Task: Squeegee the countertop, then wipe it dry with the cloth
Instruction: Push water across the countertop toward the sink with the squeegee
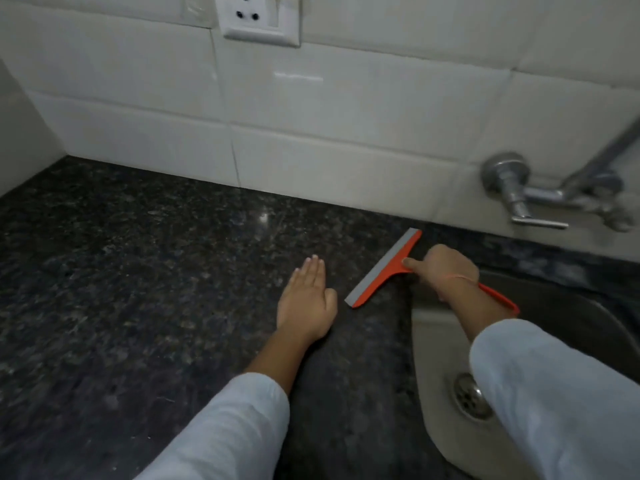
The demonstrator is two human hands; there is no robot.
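Note:
An orange squeegee (382, 270) with a grey rubber blade lies on the dark speckled granite countertop (138, 271), close to the sink's edge. My right hand (443, 268) grips its handle, thumb pressed along the neck, and the handle's end sticks out behind my wrist over the sink. Just left of the blade, my left hand (308, 299) rests flat on the counter, fingers together and holding nothing. No cloth is in view.
A steel sink (436, 358) with a round drain (471, 396) is set into the counter on the right. A chrome wall tap (526, 195) juts out above it. White tiles (311, 116) back the counter, with a wall socket (259, 19) high up.

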